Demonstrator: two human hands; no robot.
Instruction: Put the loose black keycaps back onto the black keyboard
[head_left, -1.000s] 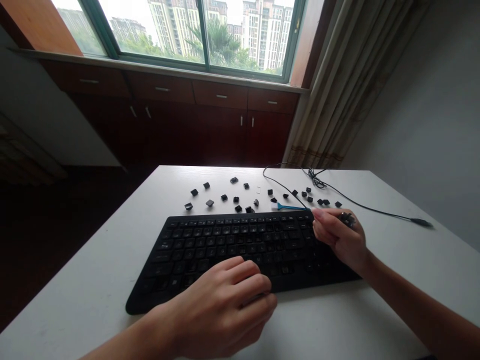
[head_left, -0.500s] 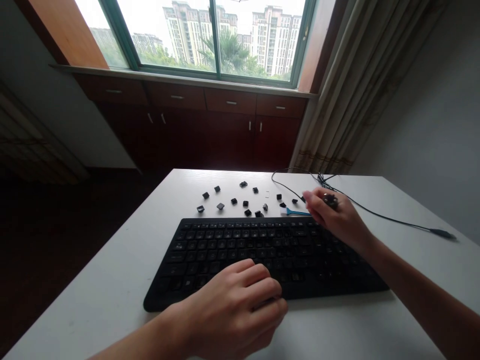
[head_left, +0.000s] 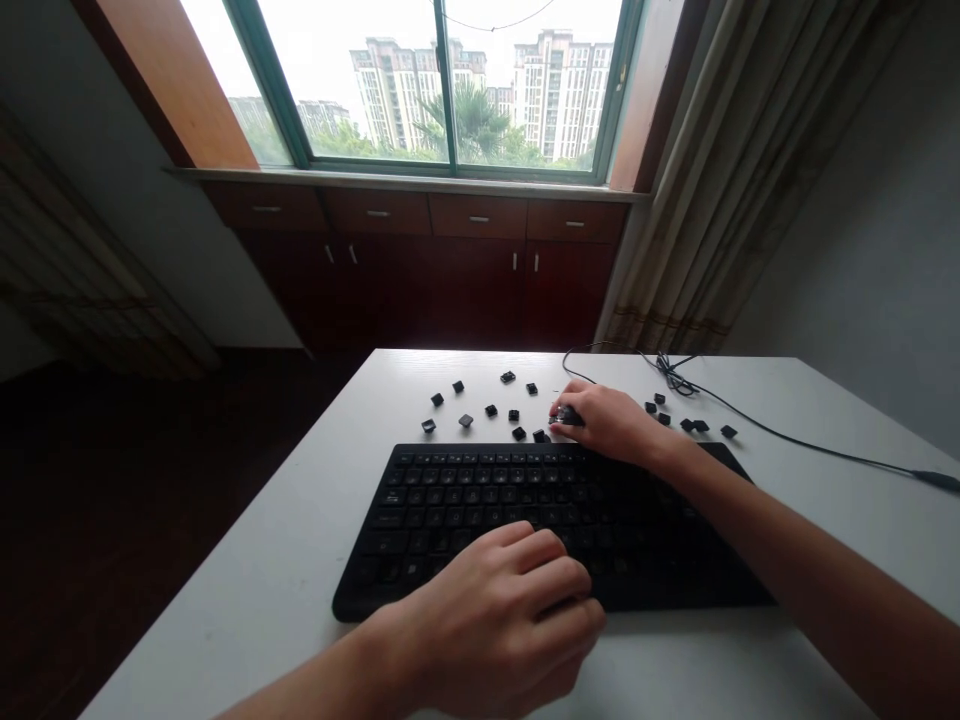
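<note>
A black keyboard (head_left: 480,500) lies on the white table (head_left: 300,560). My left hand (head_left: 510,620) rests on its near edge with the fingers curled down over the keys. My right hand (head_left: 607,420) reaches past the keyboard's far edge, palm down, fingers closed on a small black keycap (head_left: 568,415) at the table surface. Several loose black keycaps (head_left: 487,410) are scattered beyond the keyboard to the left of that hand. More keycaps (head_left: 697,425) lie to its right.
The keyboard's black cable (head_left: 787,435) runs across the table's right side and is bundled near the far edge. Behind the table stand dark wooden cabinets (head_left: 450,260) under a window, with a curtain (head_left: 720,170) at the right.
My right hand has moved from the keyboard's right end leftward and farther back, down to the table among the keycaps. The blue brush seen earlier is now hidden. The camera has shifted left.
</note>
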